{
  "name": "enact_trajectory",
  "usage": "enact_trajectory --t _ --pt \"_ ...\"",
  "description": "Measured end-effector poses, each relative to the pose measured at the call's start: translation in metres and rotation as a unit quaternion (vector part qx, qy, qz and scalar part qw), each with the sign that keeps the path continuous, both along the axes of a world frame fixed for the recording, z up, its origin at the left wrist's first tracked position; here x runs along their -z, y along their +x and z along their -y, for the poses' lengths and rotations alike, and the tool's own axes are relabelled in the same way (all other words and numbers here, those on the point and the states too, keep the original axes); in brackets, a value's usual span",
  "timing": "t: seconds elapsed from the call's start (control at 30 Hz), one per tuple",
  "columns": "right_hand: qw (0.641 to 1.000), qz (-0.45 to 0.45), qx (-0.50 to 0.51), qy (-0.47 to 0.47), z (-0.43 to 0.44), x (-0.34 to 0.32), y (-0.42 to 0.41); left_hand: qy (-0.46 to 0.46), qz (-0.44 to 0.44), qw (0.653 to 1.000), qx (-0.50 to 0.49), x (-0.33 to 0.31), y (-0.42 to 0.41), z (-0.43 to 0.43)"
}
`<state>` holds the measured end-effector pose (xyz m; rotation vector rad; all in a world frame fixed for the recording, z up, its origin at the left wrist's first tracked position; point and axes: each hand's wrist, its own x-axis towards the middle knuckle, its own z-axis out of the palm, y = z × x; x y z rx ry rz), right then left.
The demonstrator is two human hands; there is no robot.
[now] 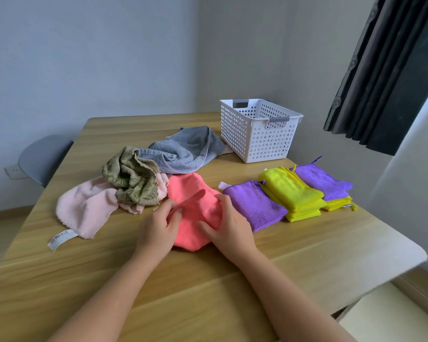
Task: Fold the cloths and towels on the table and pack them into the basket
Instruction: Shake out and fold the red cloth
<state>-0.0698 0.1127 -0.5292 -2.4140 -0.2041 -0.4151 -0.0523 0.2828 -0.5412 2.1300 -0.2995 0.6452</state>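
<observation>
The bench carries everything, and the job looks to be roughly at its midpoint for folding, with packing not begun. The white basket stands at the far right, and no cloth shows over its rim or through its holes. Unfolded still: the grey towel, crumpled just left of the basket; the pale pink towel, sprawled at the left; and the olive cloth, bunched on top of the pink one. The coral cloth lies near the middle, partly doubled over and being worked. Folded and waiting at the right are a purple cloth, a yellow stack touching it, and a second purple cloth resting on more yellow beyond. The left hand has its grip narrow, pinching a ridge of the coral cloth at its left side; the right hand curls its fingers over the cloth's right edge with the thumb laid on top (so both grips are taken up by that one piece). Around the scene, a dark curtain hangs far right and a grey chair sits off the bench's left edge. Nothing blocks the way to the basket, though the grey towel's corner lies close against its side.
</observation>
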Motion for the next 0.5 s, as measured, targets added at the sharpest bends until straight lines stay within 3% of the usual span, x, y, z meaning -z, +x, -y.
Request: enact_trajectory --t 0.1,0.33,0.5 --pt "0.999 0.025 0.000 0.029 0.004 0.003 0.004 0.020 -0.001 0.999 -0.027 0.002 0.000 0.000" --pt "0.973 0.071 0.063 0.208 0.011 0.009 0.017 0.023 -0.027 0.983 -0.178 -0.003 0.006 -0.012" --pt "0.971 0.045 -0.020 0.234 0.010 0.009 0.013 0.072 0.048 0.995 -0.053 -0.003 0.004 -0.010"
